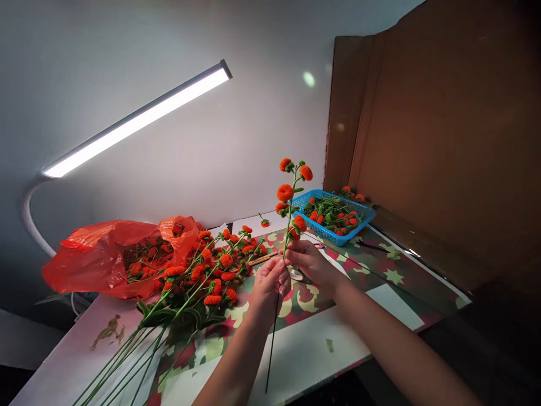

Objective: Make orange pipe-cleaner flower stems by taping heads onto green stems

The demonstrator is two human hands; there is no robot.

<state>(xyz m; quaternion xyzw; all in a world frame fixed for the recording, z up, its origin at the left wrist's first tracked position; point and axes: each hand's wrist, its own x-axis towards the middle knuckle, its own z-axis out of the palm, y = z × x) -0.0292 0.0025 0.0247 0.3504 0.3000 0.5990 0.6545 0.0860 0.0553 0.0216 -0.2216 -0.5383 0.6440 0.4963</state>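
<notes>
Forearms reach in from the bottom edge of the head view, the left forearm point(236, 361) and the right forearm point(393, 338) meeting at an upright flower spray point(291, 214), which serves as the landmark. It stands near the middle of the view, with fuzzy orange blooms and small green buds on a green stem.

The person's left hand point(271, 277) grips the stem low down between closed thumb and fingers. The right hand point(311, 263) pinches it just above, fingertips closed on the stem beside the left hand's. A thin dark stem end point(273, 344) slants down below the left hand.

To the left of the spray, a bundle of similar flowers point(212, 299) lies with its long green stems pointing toward the person. Farther left, a translucent red plastic bag point(91, 256) lies open, holding more orange blooms. Between the bundle and the spray are slim brown sticks point(262, 259); behind them lies one small loose sprig point(264, 223).

To the right of the spray and behind it, a blue mesh basket point(338, 239) holds short flower sprigs. A brown cardboard panel point(422, 124) rises beyond the basket. Under the spray spreads a patterned cover point(308, 296). Up and to its left, a lit bar lamp point(139, 121) slants across the pale wall point(262, 124).
</notes>
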